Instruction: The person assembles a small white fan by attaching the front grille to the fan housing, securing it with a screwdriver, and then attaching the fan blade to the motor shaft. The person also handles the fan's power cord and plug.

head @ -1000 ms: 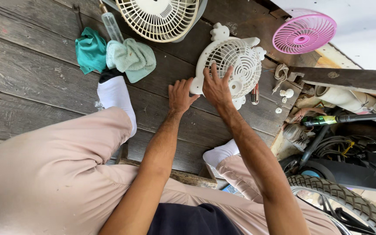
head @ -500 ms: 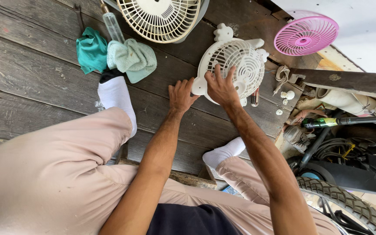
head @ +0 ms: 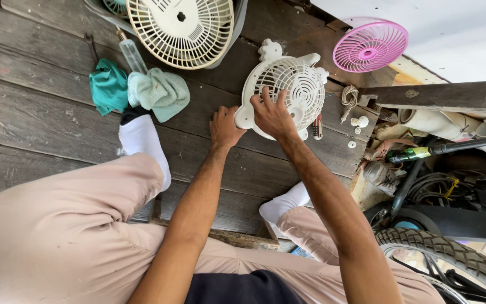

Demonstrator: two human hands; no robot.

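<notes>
We had the small white fan grille (head: 291, 90) lying flat on the weathered plank floor (head: 46, 118), just beyond our knees. Our right hand (head: 271, 115) lay spread over its lower left part, fingers (head: 265, 97) splayed open and pressing on the ribs rather than closed round anything. Our left hand (head: 224, 128) rested beside it with the fingers loosely curled, the thumb touching the grille's rounded lug at its left edge; it gripped nothing that we could make out.

As we judged it, the thin plastic ribs could crack if the right hand bore down too hard, and the grille might skid on the boards because only the one lug was steadied. The small white parts (head: 358, 122) lying loose near the floor's edge could be knocked into the clutter below.

Close around us were a red-handled tool (head: 317, 127) touching the grille's right side, a larger cream fan guard (head: 180, 28) above, two green cloths (head: 142, 90) and a clear bottle (head: 131, 53) to the left, a pink fan guard (head: 370, 46) well apart, and a tyre (head: 445, 256) beside our right leg.
</notes>
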